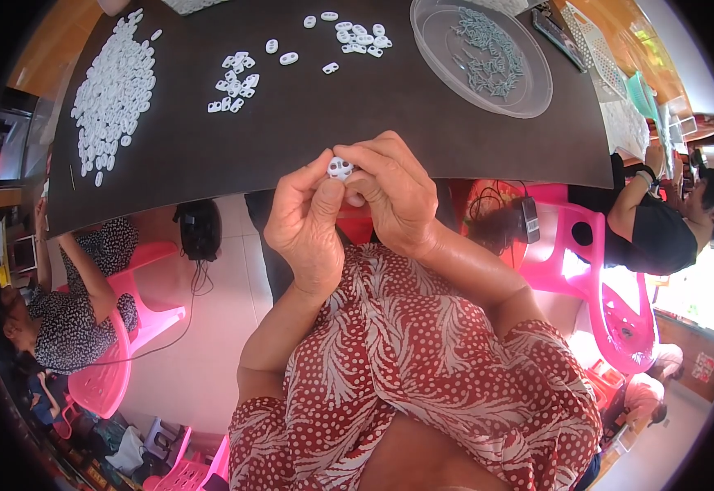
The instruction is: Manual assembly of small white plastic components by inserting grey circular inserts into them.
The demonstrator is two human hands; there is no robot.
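Note:
Both my hands meet just in front of the near edge of a dark table mat (357, 123). A small white plastic piece with holes (340, 168) is pinched between the fingertips of my left hand (308, 225) and my right hand (394, 196). On the mat's far left lies a long heap of the same white pieces (111, 90). Two smaller clusters of them (234, 82) (357, 37) lie further back. A clear round dish (488, 102) at the back right holds several small grey-green metal parts (488, 53).
Pink plastic chairs (570, 270) (119, 360) stand on the pale floor either side of me. One person in a dotted top (79, 303) sits at the left, another in black (652, 229) at the right. A black cable (197, 237) hangs under the table edge.

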